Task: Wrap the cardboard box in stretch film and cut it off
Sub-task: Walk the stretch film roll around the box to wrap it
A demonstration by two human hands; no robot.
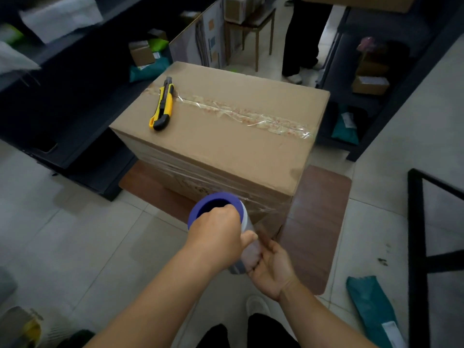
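I am looking down on the cardboard box (226,126), which is sitting on a brown board (316,222) on the tiled floor (75,234), its long axis running from the near left toward the far right along the taped top seam. A yellow utility knife (162,106) is lying on the box's left top, its length crossing the seam, its black butt end pointing toward me.

The stretch film roll (226,222) is standing nearly upright at the box's near corner, its blue core opening facing up, its long axis tilting slightly toward me at the bottom. My left hand (216,232) is gripping the top, its fingers hooking into the core and the thumb pressing the outside. My right hand (272,266) is cupping the lower end, fingers curling round it. Film is stretching from the roll onto the box's near side, where clear bands are already lying.

A teal mailer bag (371,305) is lying on the floor to the right.
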